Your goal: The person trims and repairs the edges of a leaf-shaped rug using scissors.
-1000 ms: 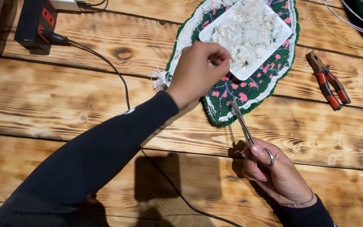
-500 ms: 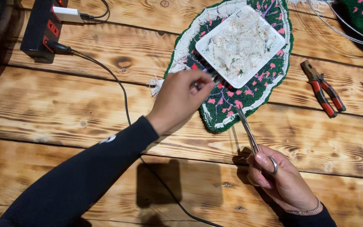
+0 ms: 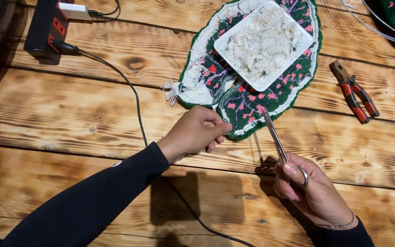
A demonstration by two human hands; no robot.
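The right hand [image 3: 314, 194] is closed around the ring handles of a pair of slim steel scissors [image 3: 277, 142], a finger through the loop, with the blades pointing toward 11 o'clock and looking shut or nearly so; their tips lie at the near edge of the oval tufted mat with a green border, white fringe and pink flowers [image 3: 248, 103]. The left hand [image 3: 197, 132] is loosely curled, fingertips pinched together at the mat's lower rim, at about 9 o'clock from the blade tips; whether it pinches a thread or the rim itself I cannot tell.

The mat lies at 12 o'clock from both hands, touching the left fingertips and the scissor tips. On it, toward 1 o'clock, rests a white rectangular dish heaped with pale thread clippings [image 3: 264, 43].

The likeliest trouble, as I judge it, is the blades biting into the tufted pile or the backing rather than a loose end, since tips and rim sit so close; the left fingertips are also near enough to be nicked.

Further out, red-handled pliers [image 3: 355, 91] lie at 3 o'clock of the mat, and a black power strip [image 3: 46, 27] with a black cable [image 3: 133, 98] sits at 10 o'clock on the scorched wooden plank table [image 3: 69, 132].
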